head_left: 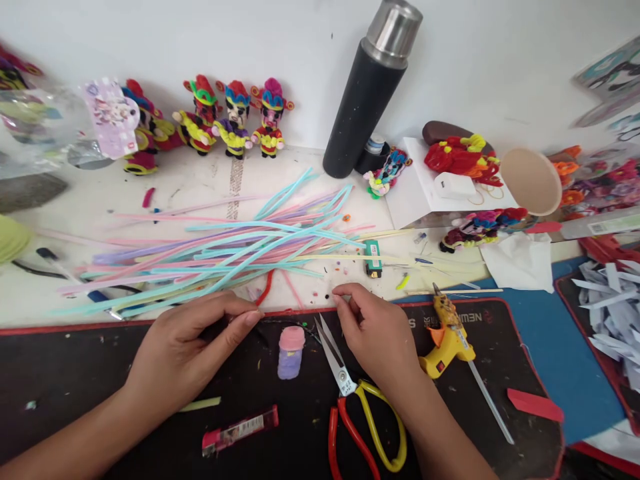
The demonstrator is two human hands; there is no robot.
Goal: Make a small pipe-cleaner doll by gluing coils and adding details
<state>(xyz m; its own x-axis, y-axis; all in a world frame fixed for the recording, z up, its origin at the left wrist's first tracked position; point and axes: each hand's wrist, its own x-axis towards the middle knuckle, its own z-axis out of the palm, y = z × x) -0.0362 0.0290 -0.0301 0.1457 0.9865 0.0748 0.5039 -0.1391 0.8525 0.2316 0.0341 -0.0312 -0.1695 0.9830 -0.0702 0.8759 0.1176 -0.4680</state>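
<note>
My left hand (193, 350) has its thumb and index finger pinched on one end of a thin black pipe cleaner (283, 322), which trails right toward the scissors. My right hand (377, 333) is curled above the scissors (343, 377), thumb and index tips drawn together; whatever is between them is too small or hidden to make out. Slightly open blades point away from me, with one red and one yellow handle. Between my hands a small fuzzy pink-and-purple piece (291, 353) lies on the black mat (165, 440).
Pastel pipe cleaners (225, 250) are heaped behind my hands. A yellow glue gun (450, 340) lies at right, a pink tube (240, 430) in front. Farther back are a green lighter (373, 259), a black thermos (367, 100) and several fuzzy dolls (235, 120). Paper strips (613, 307) lie far right.
</note>
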